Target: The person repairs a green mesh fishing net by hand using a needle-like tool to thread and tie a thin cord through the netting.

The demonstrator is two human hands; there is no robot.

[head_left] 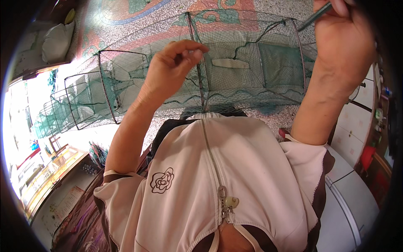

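Note:
A long green mesh fish trap (235, 77) with dark rectangular frames stretches across in front of me, from the bright far left to the right. My left hand (176, 63) is over its middle, beside one frame bar (195, 50). Its thumb and forefinger are closed in a pinch; any thread or mesh between them is too fine to make out. My right hand (342, 40) is raised at the upper right, its fingers closed around a slim dark green stick-like tool (315, 17). That tool's tip points down toward the trap's right-hand frame. The fingertips are partly cut off by the picture's edge.
Under the trap lies a speckled floor with coloured patterns (168, 14). At the lower left stands a wooden-edged cabinet (56, 178) with strands of cord near it. A white cabinet-like appliance (348, 197) is close on my right. A pale bag (58, 42) rests at the upper left.

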